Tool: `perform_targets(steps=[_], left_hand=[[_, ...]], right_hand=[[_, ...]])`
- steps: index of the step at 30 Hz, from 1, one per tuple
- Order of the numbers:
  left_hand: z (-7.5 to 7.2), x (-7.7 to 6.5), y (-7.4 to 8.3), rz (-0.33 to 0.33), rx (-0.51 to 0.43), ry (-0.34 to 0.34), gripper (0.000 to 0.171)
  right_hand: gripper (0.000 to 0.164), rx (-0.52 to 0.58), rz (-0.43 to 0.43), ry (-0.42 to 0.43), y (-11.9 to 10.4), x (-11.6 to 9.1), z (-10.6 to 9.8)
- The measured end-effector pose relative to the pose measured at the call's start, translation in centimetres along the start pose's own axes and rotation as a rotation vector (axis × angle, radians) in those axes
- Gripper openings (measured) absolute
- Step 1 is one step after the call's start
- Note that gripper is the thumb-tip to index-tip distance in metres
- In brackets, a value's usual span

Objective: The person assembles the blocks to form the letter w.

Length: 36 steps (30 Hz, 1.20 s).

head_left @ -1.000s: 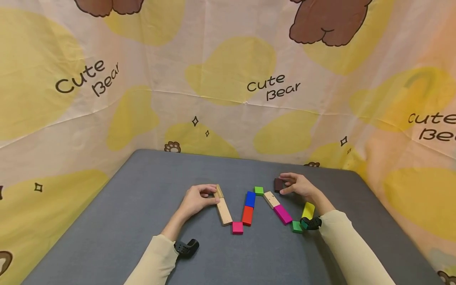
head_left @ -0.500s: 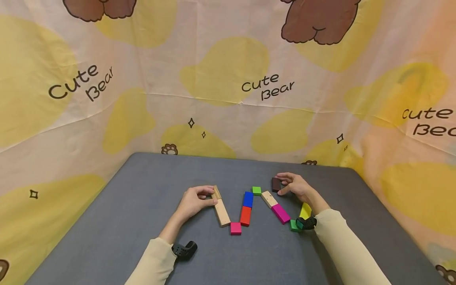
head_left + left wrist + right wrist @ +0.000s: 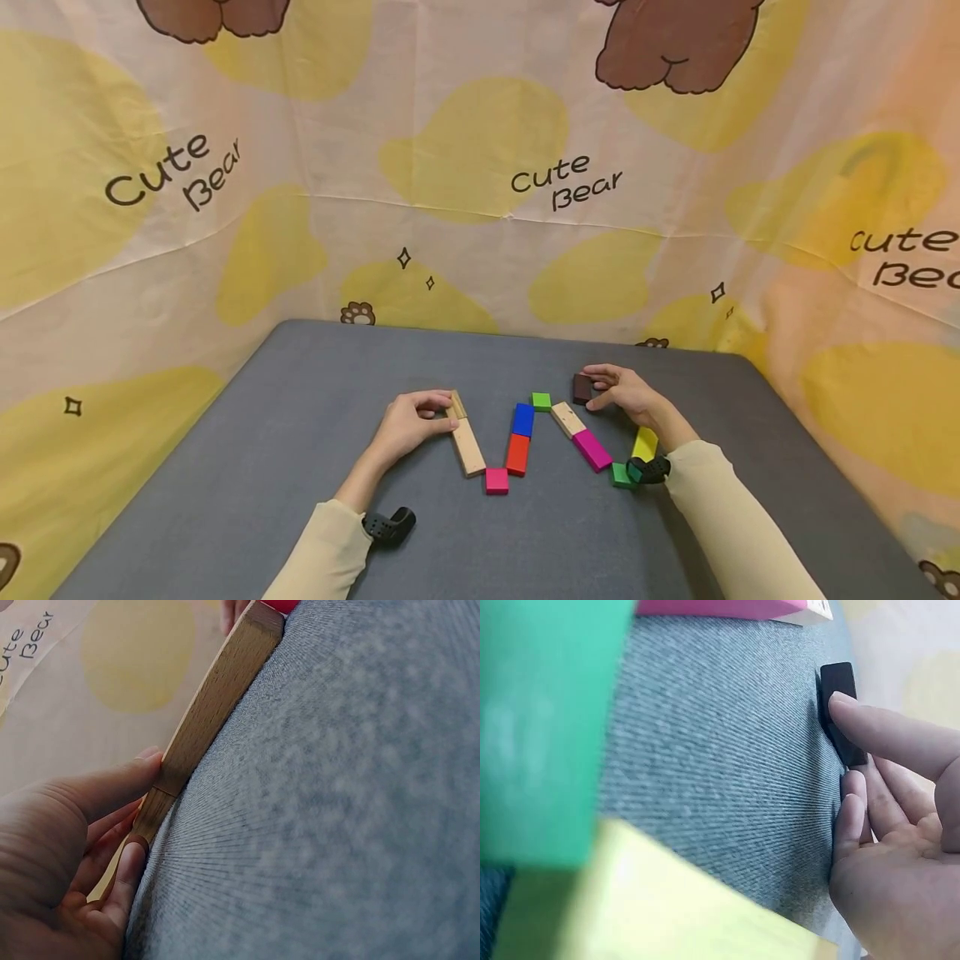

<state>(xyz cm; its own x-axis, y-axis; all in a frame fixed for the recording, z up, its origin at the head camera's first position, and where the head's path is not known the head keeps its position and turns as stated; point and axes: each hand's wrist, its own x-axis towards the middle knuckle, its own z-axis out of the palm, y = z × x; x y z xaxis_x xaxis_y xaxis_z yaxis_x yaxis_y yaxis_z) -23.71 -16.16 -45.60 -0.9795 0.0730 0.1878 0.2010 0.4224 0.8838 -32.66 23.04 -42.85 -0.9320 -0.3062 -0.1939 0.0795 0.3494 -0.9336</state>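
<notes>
My left hand is at the far end of the left-hand row, with thumb and fingers round a small wooden block. The thumb lies close to where it meets a longer wooden block. Near the far right of the pattern, my right hand holds a dark brown block between thumb and fingers. In the right wrist view, the thumb lies across that block, with the fingers by its lower end. Its underside is hidden.
Between the hands, a zigzag runs through pink, red, blue, light green, wooden and magenta blocks. A green block and a yellow block lie beside the right wrist. A printed cloth stands behind the grey table.
The head view has shifted slightly. Both hands stay at the same blocks, and the blocks keep their arrangement.
</notes>
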Motion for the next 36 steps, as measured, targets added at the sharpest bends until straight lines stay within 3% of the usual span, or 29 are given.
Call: perform_targets(steps=[7,16,21,29,32,36], left_hand=[[0.0,0.0,0.0,-0.006,-0.014,0.004,0.027],[0.0,-0.1,0.2,0.000,-0.020,-0.006,0.028],[-0.2,0.1,0.2,0.001,-0.021,-0.008,0.028],[-0.5,0.2,0.1,0.020,-0.013,-0.009,0.030],[-0.4,0.2,0.2,0.023,-0.012,-0.013,0.030],[-0.3,0.2,0.1,0.008,-0.013,-0.021,0.030]], right_hand=[[0.072,-0.016,0.008,0.011,-0.3,0.0,0.1],[0.070,-0.125,-0.051,0.142,-1.1,-0.9,-0.6],[0.070,-0.201,-0.147,0.154,-2.2,-2.9,-1.6],[0.069,-0.118,-0.367,0.169,-3.1,-7.0,-3.6],[0.068,-0.124,-0.383,0.181,-2.5,-8.1,-4.4],[0.067,-0.178,-0.335,0.196,-0.8,-9.2,-5.4]])
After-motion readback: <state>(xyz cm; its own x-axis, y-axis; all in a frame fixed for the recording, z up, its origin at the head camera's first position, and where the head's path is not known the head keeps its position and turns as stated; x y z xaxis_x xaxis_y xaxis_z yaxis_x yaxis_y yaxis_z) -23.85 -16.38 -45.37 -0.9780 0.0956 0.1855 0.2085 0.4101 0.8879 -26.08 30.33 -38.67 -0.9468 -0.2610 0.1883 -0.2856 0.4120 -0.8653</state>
